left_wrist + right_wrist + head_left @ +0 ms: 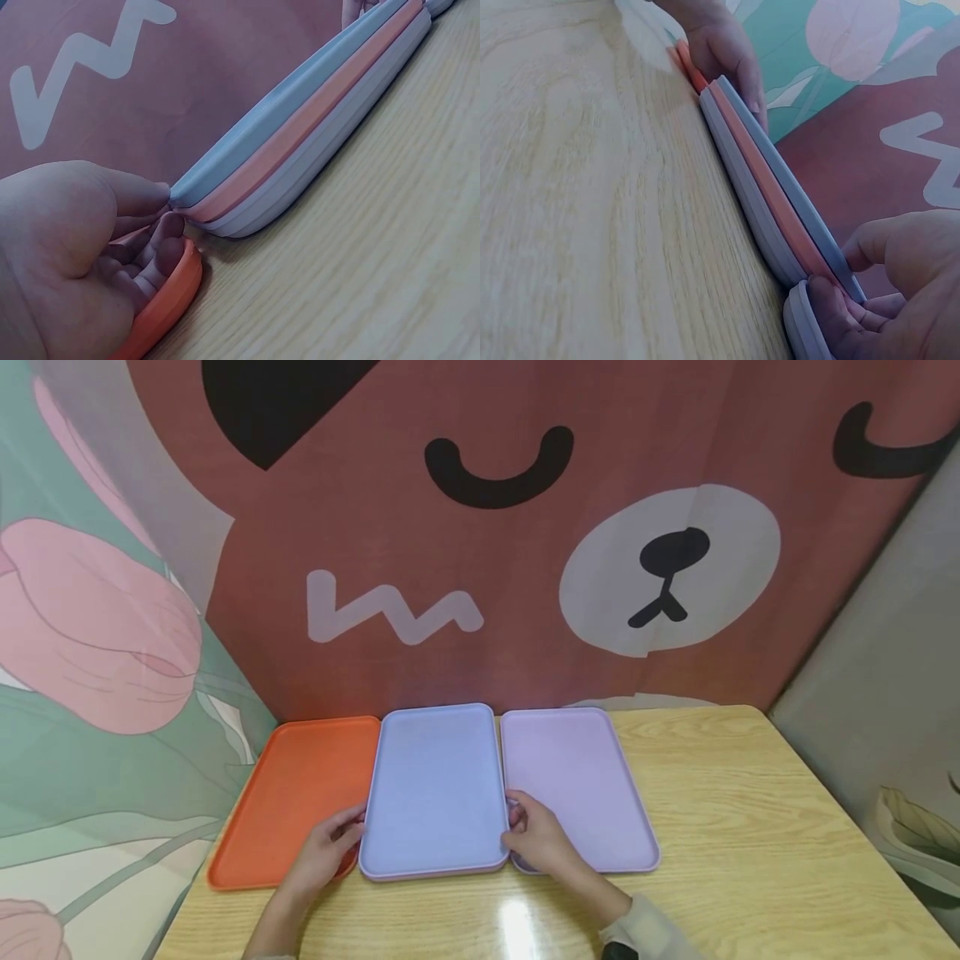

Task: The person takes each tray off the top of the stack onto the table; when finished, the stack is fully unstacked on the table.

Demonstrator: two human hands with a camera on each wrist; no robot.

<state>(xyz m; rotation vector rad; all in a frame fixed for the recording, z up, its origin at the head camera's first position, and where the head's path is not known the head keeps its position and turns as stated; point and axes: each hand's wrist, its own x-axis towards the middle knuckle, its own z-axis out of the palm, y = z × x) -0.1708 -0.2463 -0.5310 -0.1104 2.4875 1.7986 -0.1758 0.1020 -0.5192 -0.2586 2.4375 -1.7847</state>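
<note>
Blue tray at centre of the wooden table, topmost in a stack—salmon tray directly under, pale layers lowest. Left hand pinched its left edge, right hand its right; whether lower trays were gripped too, could not tell. Orange tray lay just left, lavender tray just right—bear-printed cloth hung behind.

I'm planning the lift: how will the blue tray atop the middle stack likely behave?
The blue tray is probably stiff: its sides run straight. It looks light for its size: thin and shallow. It may slide on the salmon tray beneath: surfaces look smooth.
</note>
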